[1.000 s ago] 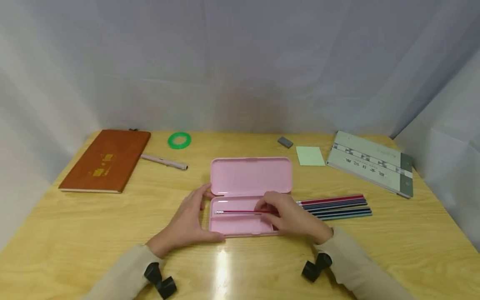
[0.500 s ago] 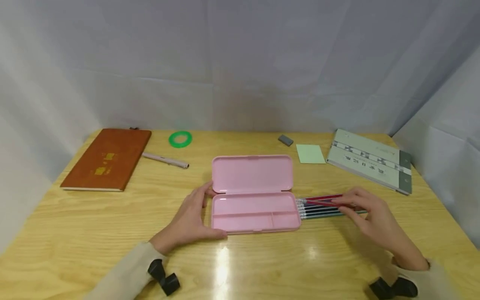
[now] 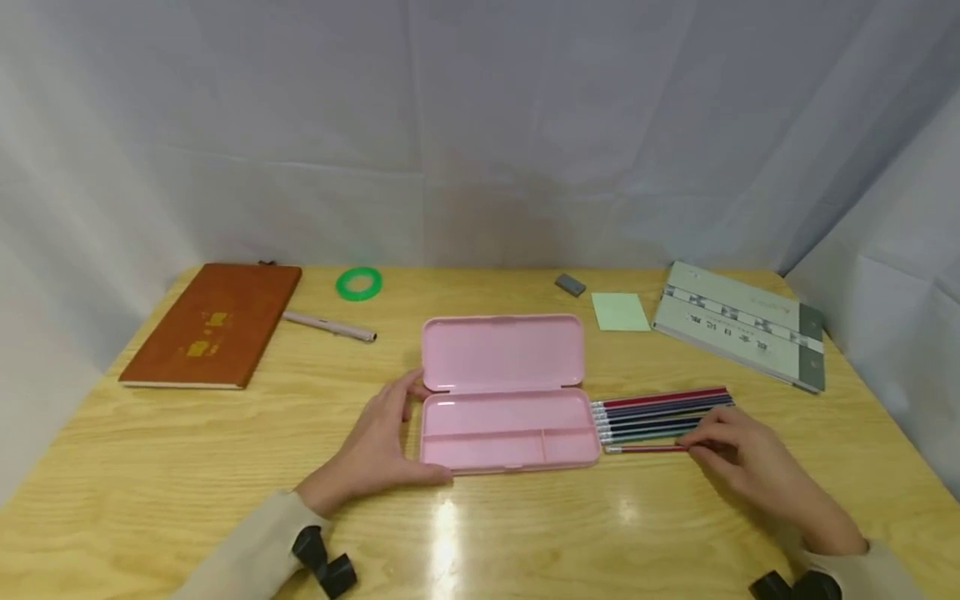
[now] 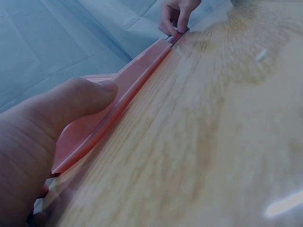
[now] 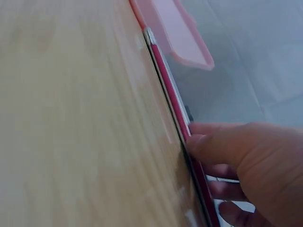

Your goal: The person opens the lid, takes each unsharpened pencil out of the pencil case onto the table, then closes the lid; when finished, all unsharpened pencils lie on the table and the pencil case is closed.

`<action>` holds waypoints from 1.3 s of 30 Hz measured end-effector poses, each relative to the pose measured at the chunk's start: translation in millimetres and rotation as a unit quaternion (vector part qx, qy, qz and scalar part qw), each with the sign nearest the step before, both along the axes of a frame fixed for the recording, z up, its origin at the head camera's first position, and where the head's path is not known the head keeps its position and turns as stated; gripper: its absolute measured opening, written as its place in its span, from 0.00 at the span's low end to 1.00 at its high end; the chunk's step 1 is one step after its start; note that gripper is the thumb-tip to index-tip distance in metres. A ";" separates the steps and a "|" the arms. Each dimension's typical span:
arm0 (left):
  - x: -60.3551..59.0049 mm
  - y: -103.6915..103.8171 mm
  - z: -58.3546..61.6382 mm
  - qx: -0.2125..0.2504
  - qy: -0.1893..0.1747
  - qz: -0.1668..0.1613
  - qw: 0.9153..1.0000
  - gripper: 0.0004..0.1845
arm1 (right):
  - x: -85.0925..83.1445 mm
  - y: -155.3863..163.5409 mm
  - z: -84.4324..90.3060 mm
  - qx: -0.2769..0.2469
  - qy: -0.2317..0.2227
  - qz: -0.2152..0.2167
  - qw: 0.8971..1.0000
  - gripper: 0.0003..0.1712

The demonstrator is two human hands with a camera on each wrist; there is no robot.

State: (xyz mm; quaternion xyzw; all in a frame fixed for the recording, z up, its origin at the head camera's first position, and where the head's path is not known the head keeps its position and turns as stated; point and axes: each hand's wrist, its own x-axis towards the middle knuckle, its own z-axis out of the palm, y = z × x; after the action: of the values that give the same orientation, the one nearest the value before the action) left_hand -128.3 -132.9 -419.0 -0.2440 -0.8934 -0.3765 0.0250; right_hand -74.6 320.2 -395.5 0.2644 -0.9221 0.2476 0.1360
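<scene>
1. An open pink plastic pencil case lies near the middle of the wooden worktop, lid flat, its tray empty.
2. The case's left end is steadied by the left hand, thumb along the front edge, fingers loosely straight.
3. A red pencil is pinched by the right hand, at the front of the row of pencils just right of the case.
4. Step judged: pencils being moved out of the case; this one being laid down.
5. Next move calls for releasing the pencil parallel to the row.
</scene>
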 end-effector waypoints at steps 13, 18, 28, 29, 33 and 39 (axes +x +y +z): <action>5.0 2.9 -5.5 0.022 0.019 -0.007 1.000 0.70 | -23.3 -45.9 -0.3 0.011 -0.023 0.018 1.000 0.22; 2.2 3.5 -2.5 0.026 0.025 -0.009 0.999 0.70 | -51.5 -80.1 11.8 -0.090 -0.103 0.024 0.990 0.31; 1.9 -0.1 1.3 0.031 -0.001 0.006 1.000 0.75 | -86.3 -104.1 14.6 -0.459 -0.412 0.079 0.784 0.23; 1.9 0.0 1.6 0.029 -0.001 0.006 1.000 0.75 | -85.0 -101.2 13.8 -0.471 -0.415 0.089 0.774 0.23; 2.2 -0.3 2.7 0.019 0.000 0.004 1.000 0.73 | -74.0 -90.6 12.0 -0.400 -0.379 0.120 0.826 0.26; -2.0 -4.0 1.1 0.033 0.001 -0.033 0.999 0.71 | -47.8 -89.3 10.9 -0.115 -0.261 0.106 0.953 0.18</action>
State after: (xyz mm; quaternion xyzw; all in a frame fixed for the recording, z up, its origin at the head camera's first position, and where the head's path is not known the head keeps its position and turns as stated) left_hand -130.3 -136.8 -417.9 -0.2725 -0.8718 -0.4066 0.0213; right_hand -122.4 231.0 -384.7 0.2697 -0.8574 0.4250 -0.1072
